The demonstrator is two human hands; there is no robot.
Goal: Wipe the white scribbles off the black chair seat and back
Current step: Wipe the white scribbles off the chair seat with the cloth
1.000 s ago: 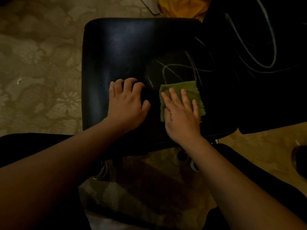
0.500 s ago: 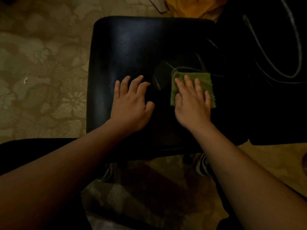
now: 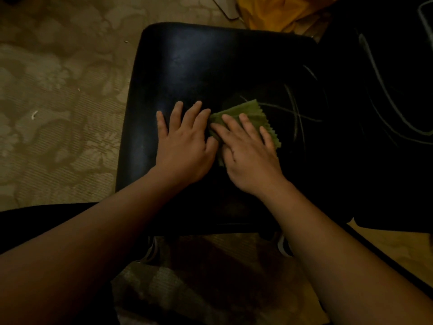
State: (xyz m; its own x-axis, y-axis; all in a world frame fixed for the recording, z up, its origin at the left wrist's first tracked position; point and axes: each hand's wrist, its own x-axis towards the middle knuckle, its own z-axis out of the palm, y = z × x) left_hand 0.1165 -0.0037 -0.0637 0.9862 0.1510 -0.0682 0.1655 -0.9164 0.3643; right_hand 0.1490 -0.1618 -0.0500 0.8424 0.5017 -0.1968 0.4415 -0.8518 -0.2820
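Filling most of the view, the black chair seat (image 3: 199, 66) lies under both hands, its chair back (image 3: 386, 137) off to the right. White scribbles (image 3: 295, 113) remain just beyond the right hand (image 3: 248, 151), whose grip is spread flat, pressing the green cloth (image 3: 251, 112) down (likely for rubbing pressure). The left hand (image 3: 185, 146), fingers splayed, braces the seat beside it.

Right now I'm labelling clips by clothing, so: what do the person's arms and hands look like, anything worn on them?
Both forearms are bare up to the picture's edge: no sleeves in view. The left hand and the right hand wear no gloves, and no rings, watch or bracelet can be made out at either wrist. The light is dim, so small markings could be missed.
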